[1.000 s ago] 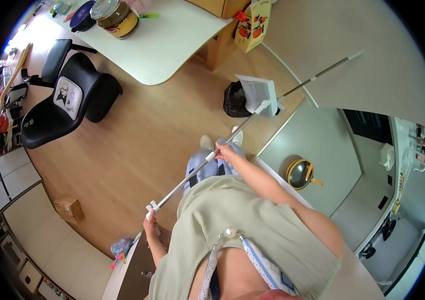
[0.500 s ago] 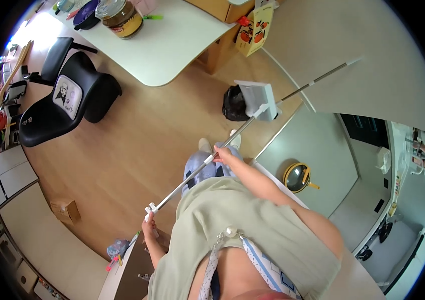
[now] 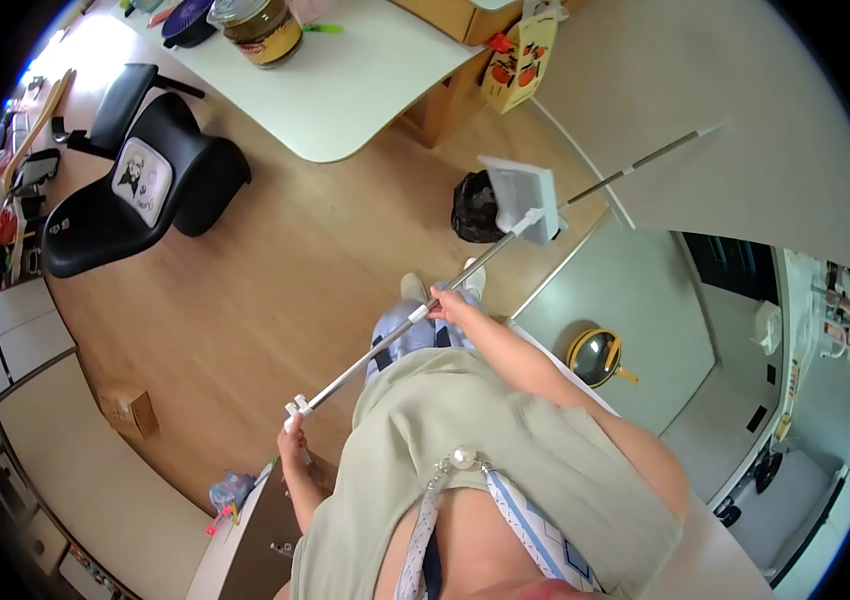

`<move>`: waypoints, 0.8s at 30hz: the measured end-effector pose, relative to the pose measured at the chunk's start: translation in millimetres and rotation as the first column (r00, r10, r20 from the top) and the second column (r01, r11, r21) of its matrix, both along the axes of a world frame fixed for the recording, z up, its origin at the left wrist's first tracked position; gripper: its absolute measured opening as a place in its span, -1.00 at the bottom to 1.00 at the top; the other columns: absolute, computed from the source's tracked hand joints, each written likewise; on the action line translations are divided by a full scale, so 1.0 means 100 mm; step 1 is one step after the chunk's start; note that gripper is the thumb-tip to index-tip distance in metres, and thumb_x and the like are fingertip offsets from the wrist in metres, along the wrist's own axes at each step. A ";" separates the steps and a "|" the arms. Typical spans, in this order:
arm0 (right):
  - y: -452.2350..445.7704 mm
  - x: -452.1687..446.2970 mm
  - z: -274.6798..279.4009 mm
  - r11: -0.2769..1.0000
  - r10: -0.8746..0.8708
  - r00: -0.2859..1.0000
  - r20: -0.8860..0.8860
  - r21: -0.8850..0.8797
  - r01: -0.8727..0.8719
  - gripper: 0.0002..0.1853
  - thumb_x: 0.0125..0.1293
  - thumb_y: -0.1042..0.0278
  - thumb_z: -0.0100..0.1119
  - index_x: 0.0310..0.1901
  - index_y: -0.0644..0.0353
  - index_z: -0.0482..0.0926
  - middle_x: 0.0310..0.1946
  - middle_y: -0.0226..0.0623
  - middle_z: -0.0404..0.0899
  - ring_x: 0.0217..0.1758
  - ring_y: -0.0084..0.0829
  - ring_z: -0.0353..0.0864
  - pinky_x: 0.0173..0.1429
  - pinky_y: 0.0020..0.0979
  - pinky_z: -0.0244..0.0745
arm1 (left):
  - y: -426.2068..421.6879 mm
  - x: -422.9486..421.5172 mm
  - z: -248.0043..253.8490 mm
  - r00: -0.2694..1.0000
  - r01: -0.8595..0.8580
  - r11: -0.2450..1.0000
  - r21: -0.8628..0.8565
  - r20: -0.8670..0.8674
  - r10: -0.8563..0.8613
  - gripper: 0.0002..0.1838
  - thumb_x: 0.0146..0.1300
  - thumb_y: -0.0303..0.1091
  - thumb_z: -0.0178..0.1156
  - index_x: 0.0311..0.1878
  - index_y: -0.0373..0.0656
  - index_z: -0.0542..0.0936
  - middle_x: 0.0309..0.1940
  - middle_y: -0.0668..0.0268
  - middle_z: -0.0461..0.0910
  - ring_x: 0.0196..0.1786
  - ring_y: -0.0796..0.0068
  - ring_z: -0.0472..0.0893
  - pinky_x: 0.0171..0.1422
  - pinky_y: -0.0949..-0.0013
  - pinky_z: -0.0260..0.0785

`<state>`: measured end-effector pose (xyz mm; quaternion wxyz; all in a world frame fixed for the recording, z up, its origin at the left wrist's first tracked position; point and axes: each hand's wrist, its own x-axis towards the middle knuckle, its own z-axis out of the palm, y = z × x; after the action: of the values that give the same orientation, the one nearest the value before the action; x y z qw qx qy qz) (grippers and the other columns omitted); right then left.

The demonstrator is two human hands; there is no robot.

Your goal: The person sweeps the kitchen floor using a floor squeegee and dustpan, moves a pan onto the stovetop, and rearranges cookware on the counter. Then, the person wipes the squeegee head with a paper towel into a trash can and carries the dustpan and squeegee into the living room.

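Right hand [image 3: 448, 303]: fingers clamped around the long silver metal pole [image 3: 363, 361], beside its white plastic collar [image 3: 417, 314]. Left hand [image 3: 291, 440]: fingers closed on the white plastic end fitting [image 3: 298, 408]. Pole lies diagonally across the front of the body, its far end overlapping, in view, a white rectangular plastic piece [image 3: 543, 182] next to a black plastic bag [image 3: 475, 205]; contact there cannot be told. To the right, a yellow-rimmed round pan [image 3: 595, 357] on a pale grey surface [image 3: 645, 300]. Upper left, a black chair [image 3: 95, 232] near a white-topped table [image 3: 335, 110].
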<state>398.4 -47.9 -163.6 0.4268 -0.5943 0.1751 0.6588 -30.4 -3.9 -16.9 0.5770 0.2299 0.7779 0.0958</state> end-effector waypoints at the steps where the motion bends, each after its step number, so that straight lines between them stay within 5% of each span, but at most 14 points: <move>1: 0.06 0.07 -0.08 1.000 0.000 1.000 0.021 -0.008 0.000 -0.69 0.20 0.12 0.00 -0.32 0.27 0.40 -0.45 -0.16 0.50 -0.38 -0.27 0.55 -0.29 -0.23 0.56 | 0.01 0.11 -0.05 1.000 0.007 1.000 -0.025 -0.013 -0.007 -0.73 0.00 -0.10 0.25 -0.48 -0.08 0.46 -0.74 0.55 0.25 -0.74 0.77 0.19 -0.68 0.65 -0.04; 5: 0.13 0.11 0.13 0.999 0.023 0.999 -0.024 0.038 -0.022 -0.69 0.21 0.12 0.00 -0.33 0.26 0.40 -0.46 -0.16 0.50 -0.40 -0.28 0.56 -0.32 -0.26 0.56 | 0.03 -0.02 0.05 0.997 -0.008 0.999 0.033 0.080 0.005 -0.72 0.00 -0.09 0.25 -0.47 -0.08 0.47 -0.75 0.56 0.22 -0.75 0.74 0.16 -0.69 0.63 -0.05; 9: 0.17 0.15 -0.19 0.994 0.088 0.993 0.072 -0.070 -0.083 -0.69 0.19 0.11 0.03 -0.32 0.26 0.39 -0.45 -0.16 0.50 -0.38 -0.29 0.56 -0.34 -0.25 0.56 | -0.03 0.16 -0.11 1.000 0.000 0.999 -0.048 -0.023 -0.001 -0.72 0.00 -0.09 0.25 -0.48 -0.06 0.44 -0.75 0.56 0.23 -0.76 0.76 0.17 -0.70 0.63 -0.04; 11: 0.13 0.10 -0.30 0.998 0.046 0.999 0.029 -0.051 -0.044 -0.67 0.20 0.12 0.01 -0.31 0.29 0.37 -0.44 -0.14 0.49 -0.38 -0.26 0.56 -0.34 -0.26 0.56 | 0.09 0.12 -0.05 1.000 0.017 0.993 0.119 -0.002 -0.017 -0.72 -0.01 -0.10 0.26 -0.50 -0.05 0.43 -0.76 0.56 0.24 -0.77 0.77 0.18 -0.72 0.63 -0.05; 14: 0.09 0.07 0.16 0.999 0.032 0.999 0.035 0.011 -0.032 -0.67 0.23 0.12 -0.04 -0.30 0.31 0.36 -0.43 -0.11 0.49 -0.34 -0.23 0.55 -0.31 -0.23 0.55 | 0.13 0.13 0.19 0.998 -0.036 0.995 0.096 0.053 0.031 -0.74 -0.01 -0.14 0.27 -0.46 -0.07 0.45 -0.75 0.58 0.24 -0.77 0.78 0.16 -0.72 0.65 -0.05; 17: -0.04 0.06 -0.24 0.999 0.036 0.999 0.003 -0.019 -0.036 -0.66 0.21 0.12 -0.02 -0.29 0.31 0.36 -0.43 -0.12 0.49 -0.34 -0.22 0.55 -0.29 -0.24 0.55 | 0.01 0.10 -0.03 1.000 0.011 1.000 0.028 0.006 -0.011 -0.74 -0.01 -0.15 0.27 -0.41 -0.10 0.47 -0.75 0.58 0.20 -0.75 0.80 0.13 -0.70 0.66 -0.06; 24: 0.06 0.03 -0.07 1.000 0.024 1.000 -0.002 -0.005 -0.024 -0.65 0.21 0.12 -0.01 -0.27 0.32 0.36 -0.40 -0.11 0.50 -0.35 -0.20 0.56 -0.23 -0.20 0.54 | -0.01 0.03 0.00 0.999 -0.022 0.999 0.036 0.037 0.020 -0.74 -0.01 -0.15 0.27 -0.42 -0.10 0.47 -0.73 0.59 0.21 -0.73 0.80 0.15 -0.69 0.67 -0.05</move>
<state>401.1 -42.3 -171.0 0.4174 -0.5966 0.1702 0.6640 -27.1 -4.6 -17.3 0.5856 0.2305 0.7678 0.1203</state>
